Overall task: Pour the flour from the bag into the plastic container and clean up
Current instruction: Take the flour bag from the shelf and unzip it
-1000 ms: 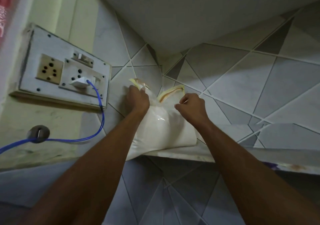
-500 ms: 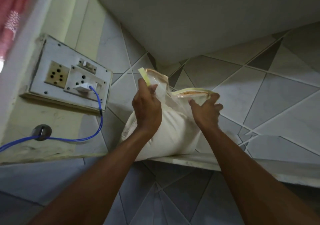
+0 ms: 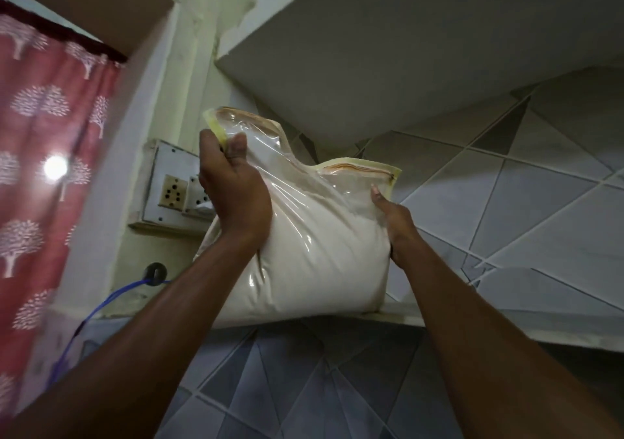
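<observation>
Head view, clear flour bag [image 3: 314, 252] with yellow zip edge resting on tiled shelf [image 3: 472, 327], left hand [image 3: 233, 188] pinching its upper left corner, right hand [image 3: 393, 222] gripping its right side, socket board [image 3: 172, 188] behind, red curtain [image 3: 44, 168] at left

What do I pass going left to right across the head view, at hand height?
Red curtain → socket board → left hand gripping the bag's top corner → flour bag → right hand on the bag's side → tiled wall.
</observation>
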A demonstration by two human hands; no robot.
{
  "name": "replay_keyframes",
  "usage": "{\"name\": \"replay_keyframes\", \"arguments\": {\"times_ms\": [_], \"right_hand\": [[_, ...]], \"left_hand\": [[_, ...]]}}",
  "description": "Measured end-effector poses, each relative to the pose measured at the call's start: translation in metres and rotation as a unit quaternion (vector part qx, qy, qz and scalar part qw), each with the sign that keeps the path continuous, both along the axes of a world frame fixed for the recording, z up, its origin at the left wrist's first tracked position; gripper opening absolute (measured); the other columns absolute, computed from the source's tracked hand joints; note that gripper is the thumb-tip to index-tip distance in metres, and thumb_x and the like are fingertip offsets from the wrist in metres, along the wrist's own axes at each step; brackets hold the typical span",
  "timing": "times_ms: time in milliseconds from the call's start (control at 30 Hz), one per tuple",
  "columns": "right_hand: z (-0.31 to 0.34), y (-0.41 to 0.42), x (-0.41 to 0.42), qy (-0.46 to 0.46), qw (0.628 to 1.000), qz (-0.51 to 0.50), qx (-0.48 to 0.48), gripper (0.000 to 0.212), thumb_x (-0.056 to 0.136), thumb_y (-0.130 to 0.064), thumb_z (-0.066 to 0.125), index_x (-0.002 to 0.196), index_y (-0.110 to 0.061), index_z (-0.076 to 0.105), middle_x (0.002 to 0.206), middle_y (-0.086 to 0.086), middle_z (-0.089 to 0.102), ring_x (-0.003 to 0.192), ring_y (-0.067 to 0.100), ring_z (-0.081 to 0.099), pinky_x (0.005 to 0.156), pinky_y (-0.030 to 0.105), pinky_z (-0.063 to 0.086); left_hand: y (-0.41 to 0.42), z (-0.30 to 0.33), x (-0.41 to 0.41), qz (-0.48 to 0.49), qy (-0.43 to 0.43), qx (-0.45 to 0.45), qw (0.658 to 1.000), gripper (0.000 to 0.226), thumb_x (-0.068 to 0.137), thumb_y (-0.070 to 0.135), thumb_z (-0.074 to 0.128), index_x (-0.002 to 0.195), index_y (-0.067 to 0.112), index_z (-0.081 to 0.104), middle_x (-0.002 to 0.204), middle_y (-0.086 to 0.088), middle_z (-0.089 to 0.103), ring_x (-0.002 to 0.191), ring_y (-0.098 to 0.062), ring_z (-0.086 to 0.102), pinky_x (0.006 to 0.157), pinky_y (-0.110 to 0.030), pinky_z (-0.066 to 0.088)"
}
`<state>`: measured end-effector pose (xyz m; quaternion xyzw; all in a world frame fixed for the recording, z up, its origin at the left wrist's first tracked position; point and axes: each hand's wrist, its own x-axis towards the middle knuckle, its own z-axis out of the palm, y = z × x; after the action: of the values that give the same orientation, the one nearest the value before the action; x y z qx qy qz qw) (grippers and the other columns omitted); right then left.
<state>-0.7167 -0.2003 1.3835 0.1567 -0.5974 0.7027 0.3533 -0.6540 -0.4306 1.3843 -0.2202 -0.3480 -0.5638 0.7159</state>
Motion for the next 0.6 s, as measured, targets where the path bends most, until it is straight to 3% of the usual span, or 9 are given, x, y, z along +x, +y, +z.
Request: {"name": "replay_keyframes", "arguments": {"times_ms": [67,167,267,367,433,533,600], "right_hand": [[0.003,-0.01,0.013,0.031,0.997,-0.064,0.006,0.034,0.092,-0.034,0.071,0.109,-0.005,0.07,0.099,0.009,0.074,0.09,0.028,0.071,0.066,0.029,0.054],[0.001,-0.029,0.035,0.072,0.992,-0.102,0.005,0.013,0.096,-0.026,0.067,0.09,-0.015,0.07,0.095,0.005,0.071,0.09,0.023,0.068,0.069,0.027,0.053],[-0.006,-0.046,0.053,0.082,0.988,-0.129,-0.005,0.017,0.096,-0.025,0.065,0.081,-0.018,0.067,0.095,0.004,0.07,0.086,0.019,0.066,0.075,0.029,0.053],[-0.024,-0.056,0.07,0.087,0.984,-0.152,-0.015,0.029,0.094,-0.026,0.065,0.084,0.001,0.067,0.082,0.001,0.066,0.075,0.015,0.06,0.07,0.031,0.049],[-0.045,-0.062,0.084,0.075,0.984,-0.161,-0.025,0.035,0.094,-0.027,0.065,0.081,0.006,0.064,0.072,0.004,0.061,0.067,0.015,0.055,0.065,0.03,0.048],[-0.086,-0.067,0.109,0.053,0.983,-0.174,-0.03,0.037,0.095,-0.023,0.065,0.064,-0.007,0.054,0.061,-0.003,0.047,0.058,0.012,0.043,0.057,0.027,0.038],[-0.116,-0.068,0.123,0.031,0.981,-0.19,-0.027,0.037,0.094,-0.023,0.065,0.063,-0.014,0.048,0.059,-0.006,0.043,0.058,0.013,0.04,0.058,0.028,0.036]], "left_hand": [[-0.012,-0.001,0.019,0.005,0.007,0.007,1.0,0.021,0.103,0.016,0.05,0.086,0.009,0.04,0.068,0.014,0.035,0.059,0.006,0.042,0.058,-0.008,0.03],[-0.03,-0.006,0.047,0.032,0.008,0.02,0.999,0.019,0.102,0.016,0.05,0.086,0.01,0.041,0.068,0.014,0.034,0.059,0.001,0.038,0.059,-0.016,0.031],[-0.05,-0.01,0.068,0.043,-0.003,0.031,0.999,0.015,0.1,0.016,0.051,0.088,0.01,0.045,0.07,0.013,0.035,0.061,-0.002,0.035,0.063,-0.02,0.034],[-0.067,-0.022,0.09,0.034,-0.032,0.029,0.998,0.015,0.1,0.018,0.05,0.09,0.007,0.049,0.073,0.009,0.041,0.068,-0.01,0.039,0.066,-0.03,0.039],[-0.073,-0.038,0.106,0.026,-0.061,0.028,0.997,0.015,0.1,0.017,0.05,0.089,0.008,0.046,0.072,0.01,0.038,0.064,-0.005,0.037,0.064,-0.026,0.037],[-0.079,-0.072,0.124,0.027,-0.096,0.022,0.995,0.019,0.101,0.016,0.05,0.083,0.017,0.044,0.07,0.012,0.037,0.062,0.001,0.036,0.061,-0.018,0.035],[-0.08,-0.1,0.131,0.027,-0.128,0.018,0.991,0.026,0.101,0.016,0.05,0.078,0.022,0.042,0.071,0.009,0.037,0.061,0.002,0.034,0.06,-0.016,0.034]]}}
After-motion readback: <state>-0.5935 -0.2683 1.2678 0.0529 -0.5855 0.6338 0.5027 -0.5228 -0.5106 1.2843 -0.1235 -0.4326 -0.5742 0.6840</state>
